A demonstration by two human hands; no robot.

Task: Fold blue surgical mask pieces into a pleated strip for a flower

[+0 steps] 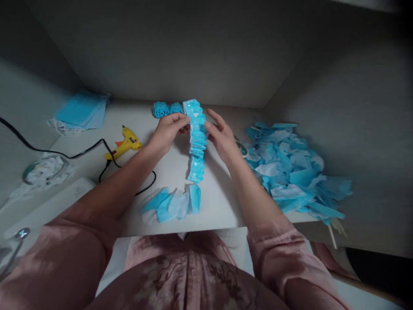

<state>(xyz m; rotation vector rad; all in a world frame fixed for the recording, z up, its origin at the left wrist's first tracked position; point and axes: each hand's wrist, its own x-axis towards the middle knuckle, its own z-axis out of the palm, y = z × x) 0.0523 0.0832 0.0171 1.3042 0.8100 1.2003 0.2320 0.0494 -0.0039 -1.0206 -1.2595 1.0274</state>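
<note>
A long pleated strip of blue face-mask fabric (197, 140) hangs between my hands over the white tabletop. My left hand (167, 131) pinches its left edge near the top. On the other edge, the thumb of my right hand (222, 137) rests against the strip with fingers bent behind it, and the index finger stands apart. Just behind my left hand sit two blue fabric rosettes (161, 109). Below the strip, several loose blue and white fabric pieces (176, 204) lie in an overlapping row near the table's front edge.
A yellow glue gun (124, 143) with a black cord (84, 153) lies at left. Stacked blue face masks (80, 110) are at back left, and white scraps (48, 172) lie nearer. A large heap of cut blue fabric (287, 168) covers the right side. Walls enclose the table (222, 202).
</note>
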